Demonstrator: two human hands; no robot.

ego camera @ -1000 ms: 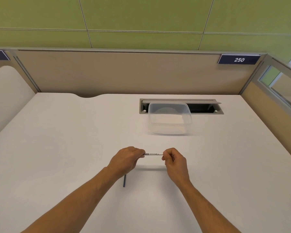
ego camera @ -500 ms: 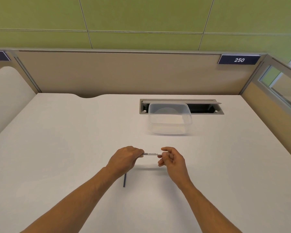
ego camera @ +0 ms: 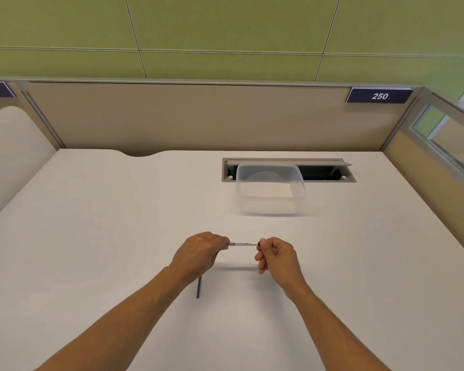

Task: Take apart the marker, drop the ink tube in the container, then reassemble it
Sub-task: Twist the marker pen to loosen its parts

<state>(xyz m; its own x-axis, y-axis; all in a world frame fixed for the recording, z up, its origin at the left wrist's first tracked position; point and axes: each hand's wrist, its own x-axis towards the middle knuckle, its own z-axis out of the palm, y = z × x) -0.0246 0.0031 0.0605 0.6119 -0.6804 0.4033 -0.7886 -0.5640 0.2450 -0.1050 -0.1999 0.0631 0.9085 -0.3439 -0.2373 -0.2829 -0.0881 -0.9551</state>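
Note:
A thin white marker barrel (ego camera: 243, 243) with black print is held level above the white desk (ego camera: 91, 236). My left hand (ego camera: 198, 253) grips its left end, fingers curled round it. My right hand (ego camera: 276, 257) pinches the right end, where a small dark tip shows at my thumb. A dark blue ink tube (ego camera: 198, 287) lies on the desk under my left wrist, partly hidden by it. The clear plastic container (ego camera: 270, 207) stands farther back, a little to the right, with nothing visible inside.
A recessed cable slot (ego camera: 330, 172) with an open flap runs behind the container. Beige partition walls enclose the desk at the back and right, with a sign reading 250 (ego camera: 379, 96). A curved notch (ego camera: 142, 154) cuts the desk's far edge.
My right hand loosened its fingers half a second ago, then closed again on the marker's right end, slightly farther right. The left hand and the ink tube stayed put.

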